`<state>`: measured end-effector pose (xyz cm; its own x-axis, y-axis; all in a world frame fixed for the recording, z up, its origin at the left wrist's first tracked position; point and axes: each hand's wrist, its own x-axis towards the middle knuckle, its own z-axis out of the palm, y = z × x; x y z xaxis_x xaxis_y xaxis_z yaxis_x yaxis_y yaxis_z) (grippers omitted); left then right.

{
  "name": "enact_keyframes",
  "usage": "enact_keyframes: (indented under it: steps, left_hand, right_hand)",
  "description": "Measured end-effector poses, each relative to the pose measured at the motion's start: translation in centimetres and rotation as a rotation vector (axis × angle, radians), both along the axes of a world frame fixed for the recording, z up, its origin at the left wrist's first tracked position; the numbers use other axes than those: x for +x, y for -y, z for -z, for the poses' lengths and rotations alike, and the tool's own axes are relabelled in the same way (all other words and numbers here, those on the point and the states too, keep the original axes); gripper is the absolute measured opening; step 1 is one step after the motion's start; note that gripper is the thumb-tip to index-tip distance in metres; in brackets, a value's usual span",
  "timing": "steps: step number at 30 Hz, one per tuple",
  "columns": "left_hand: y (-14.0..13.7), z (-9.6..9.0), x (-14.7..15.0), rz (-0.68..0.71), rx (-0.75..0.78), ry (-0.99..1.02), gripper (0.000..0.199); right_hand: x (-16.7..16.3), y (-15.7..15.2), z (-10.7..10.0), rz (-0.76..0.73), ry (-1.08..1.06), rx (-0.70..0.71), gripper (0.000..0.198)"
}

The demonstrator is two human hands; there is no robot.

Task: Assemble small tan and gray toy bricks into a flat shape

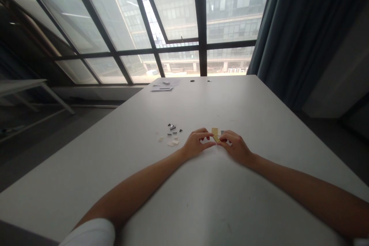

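The white rectangular worktop [201, 207] carries everything; nearer its right edge, left hand [196, 143] and right hand [236, 147] pinch a small flat yellow piece [216, 138] between fingertips, seemingly for steadiness. Tiny black pieces [172, 127] lie leftward, perhaps kept within reach.

the left hand [199, 143] and right hand [235, 147] cover parts of a yellow piece [216, 138]. the right one hides some of a gray piece [222, 132]. the dark bits [172, 127] are too tiny to tell. the sleeve [91, 233] is cut off below.
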<state>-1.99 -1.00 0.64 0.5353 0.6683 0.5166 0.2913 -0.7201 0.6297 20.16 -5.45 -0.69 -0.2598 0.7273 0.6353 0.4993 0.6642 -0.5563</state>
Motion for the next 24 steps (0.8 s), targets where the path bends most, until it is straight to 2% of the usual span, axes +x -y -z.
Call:
enact_keyframes:
  steps: [6, 13, 24]
  left_hand:
    - [-0.18, 0.18, 0.05, 0.004, 0.026, 0.017, 0.042]
    - [-0.09, 0.1, 0.21, -0.029, 0.031, 0.003, 0.033]
    - [0.16, -0.25, 0.21, -0.056, 0.022, -0.042, 0.03]
  right_hand:
    - [-0.06, -0.02, -0.01, 0.002, -0.008, 0.021, 0.013]
    - [-0.1, 0.0, 0.08, -0.008, 0.016, 0.029, 0.009]
    - [-0.17, 0.15, -0.2, -0.003, 0.023, 0.053, 0.007]
